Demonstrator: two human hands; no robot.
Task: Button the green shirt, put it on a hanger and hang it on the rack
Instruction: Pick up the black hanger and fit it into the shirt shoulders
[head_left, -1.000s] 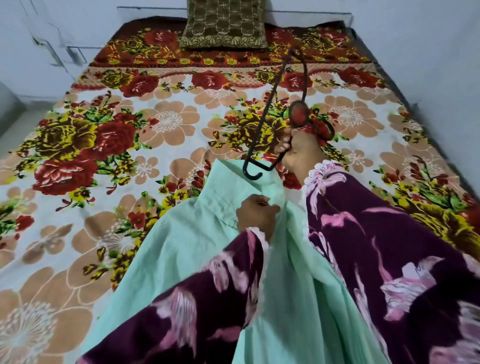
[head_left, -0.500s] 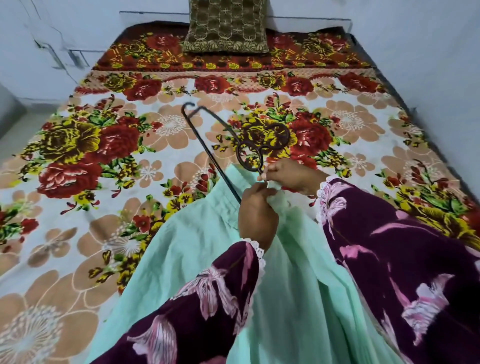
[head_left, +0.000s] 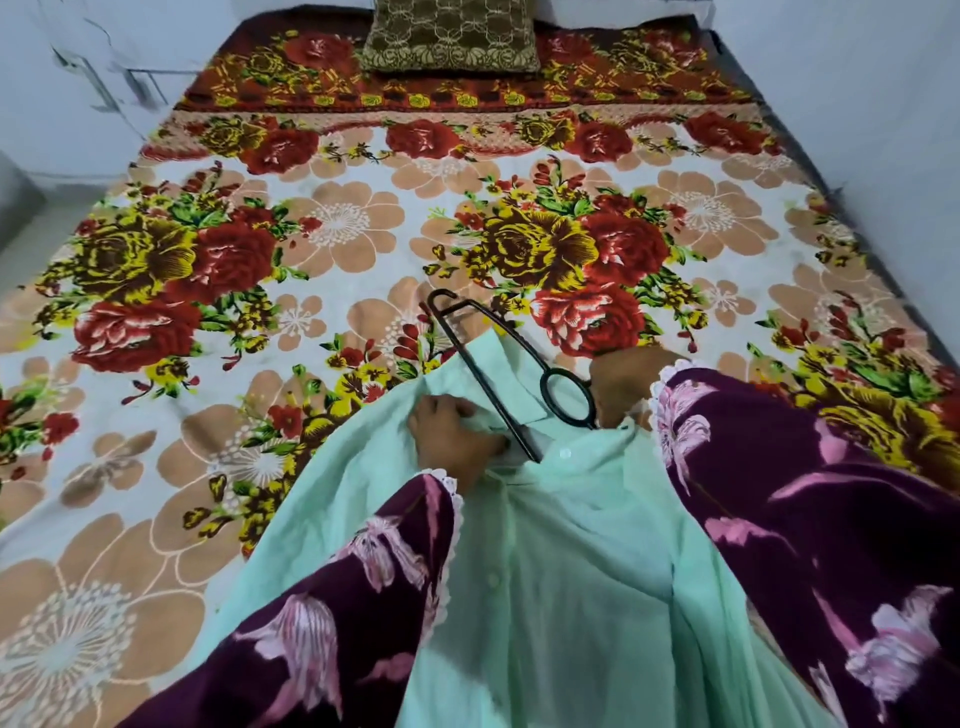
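The pale green shirt (head_left: 566, 566) lies on the bed with its collar pointing away from me and its front placket buttoned. A black hanger (head_left: 491, 374) lies over the collar, one arm pushed into the neck opening, the other arm sticking out past the collar; its ring part sits beside my right hand. My left hand (head_left: 454, 434) grips the shirt's collar at the left of the neck opening. My right hand (head_left: 621, 384) holds the hanger at its ring, at the right side of the collar. Both arms wear dark purple floral sleeves.
A floral bedsheet (head_left: 337, 228) covers the bed. An olive patterned cushion (head_left: 449, 36) rests at the head. White walls close in at the right (head_left: 857, 104) and the back, and a white cupboard (head_left: 88, 78) stands at the left. No rack is in view.
My right hand has brought the hanger down from the air onto the collar and slid one arm into the neck opening. My left hand has shifted left, holding the collar open.
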